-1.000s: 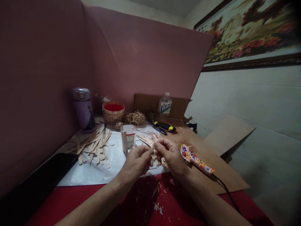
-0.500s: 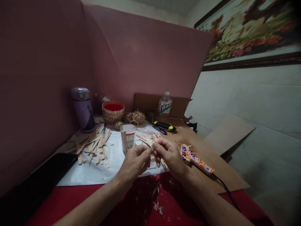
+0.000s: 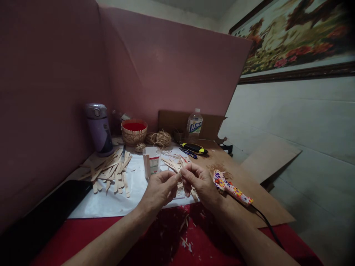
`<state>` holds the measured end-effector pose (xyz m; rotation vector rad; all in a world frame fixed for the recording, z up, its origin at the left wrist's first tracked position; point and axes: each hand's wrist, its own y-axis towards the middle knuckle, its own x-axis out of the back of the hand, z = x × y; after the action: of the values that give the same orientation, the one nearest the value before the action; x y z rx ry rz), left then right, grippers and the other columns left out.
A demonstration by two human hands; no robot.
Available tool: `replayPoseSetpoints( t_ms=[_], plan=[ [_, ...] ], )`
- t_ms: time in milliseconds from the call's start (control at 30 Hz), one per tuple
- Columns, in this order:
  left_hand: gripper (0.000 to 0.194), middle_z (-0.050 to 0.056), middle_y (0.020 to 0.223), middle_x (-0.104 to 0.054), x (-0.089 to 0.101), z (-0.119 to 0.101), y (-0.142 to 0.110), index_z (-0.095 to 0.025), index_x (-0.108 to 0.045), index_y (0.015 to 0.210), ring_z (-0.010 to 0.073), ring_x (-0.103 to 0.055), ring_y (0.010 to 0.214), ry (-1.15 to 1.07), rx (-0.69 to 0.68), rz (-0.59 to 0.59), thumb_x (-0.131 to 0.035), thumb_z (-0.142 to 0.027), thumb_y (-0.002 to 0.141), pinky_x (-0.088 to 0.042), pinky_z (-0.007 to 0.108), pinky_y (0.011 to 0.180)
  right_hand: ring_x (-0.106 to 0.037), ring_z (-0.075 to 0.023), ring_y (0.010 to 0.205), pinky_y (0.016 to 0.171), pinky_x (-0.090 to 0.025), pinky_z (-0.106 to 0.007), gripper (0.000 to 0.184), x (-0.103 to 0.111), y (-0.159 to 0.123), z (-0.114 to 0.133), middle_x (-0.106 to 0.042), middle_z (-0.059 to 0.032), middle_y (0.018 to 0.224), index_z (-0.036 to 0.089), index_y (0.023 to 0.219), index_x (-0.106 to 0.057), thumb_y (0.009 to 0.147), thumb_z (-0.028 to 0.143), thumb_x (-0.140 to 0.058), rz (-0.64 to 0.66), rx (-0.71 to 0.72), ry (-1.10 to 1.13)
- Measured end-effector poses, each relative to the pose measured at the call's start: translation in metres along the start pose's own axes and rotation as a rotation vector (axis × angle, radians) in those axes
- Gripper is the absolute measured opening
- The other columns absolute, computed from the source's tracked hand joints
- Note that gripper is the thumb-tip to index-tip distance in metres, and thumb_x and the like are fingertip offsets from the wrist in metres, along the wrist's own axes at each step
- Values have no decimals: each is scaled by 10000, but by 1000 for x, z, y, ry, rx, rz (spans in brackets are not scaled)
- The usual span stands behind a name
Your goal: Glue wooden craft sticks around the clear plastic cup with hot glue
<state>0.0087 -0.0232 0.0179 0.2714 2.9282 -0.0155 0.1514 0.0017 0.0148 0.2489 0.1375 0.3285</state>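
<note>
My left hand [image 3: 163, 186] and my right hand [image 3: 198, 181] meet over the front edge of the white sheet [image 3: 108, 207]. Thumb and fingers of both are pinched together on a small pale piece, mostly hidden by the fingertips; it looks like part of a wooden stick. Just beyond my left hand stands a clear plastic cup [image 3: 152, 162] with wooden sticks upright on its left side. Loose craft sticks [image 3: 170, 163] lie behind and under my right hand. To its right, a flower-patterned glue gun [image 3: 233, 190] rests on cardboard.
Craft sticks [image 3: 119, 173] are heaped at left, near a purple flask [image 3: 100, 129] and a black object [image 3: 66, 199]. Behind stand a stick-covered red bowl [image 3: 134, 135], twine [image 3: 159, 138] and a bottle [image 3: 194, 125]. A yellow-black tool [image 3: 194, 148] and blue-handled cutters [image 3: 189, 153] lie right of centre.
Both hands keep nearly the same place and pinch. The view has shifted very slightly; nothing on the table has visibly moved.
</note>
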Motion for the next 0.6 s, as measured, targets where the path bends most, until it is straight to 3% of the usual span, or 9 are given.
replayPoseSetpoints(
  t_ms=[233, 600],
  plan=[
    [413, -32, 494, -533, -2, 2, 2, -144, -569, 659, 16, -288, 324, -68, 4, 68, -740, -519, 638, -153, 171, 340, -398, -45, 368, 335, -387, -157, 307, 3, 3, -3, -470, 73, 479, 156, 696, -585, 775, 427, -704, -27, -21, 66],
    [482, -55, 401, -482, -3, -3, -1, -173, -506, 607, 29, -280, 295, -34, -22, 10, -741, -594, 616, -152, 172, 326, -388, -52, 359, 346, -376, -169, 316, 2, -1, 0, -462, 76, 454, 171, 686, -562, 781, 440, -698, 31, -20, 58]
  ],
)
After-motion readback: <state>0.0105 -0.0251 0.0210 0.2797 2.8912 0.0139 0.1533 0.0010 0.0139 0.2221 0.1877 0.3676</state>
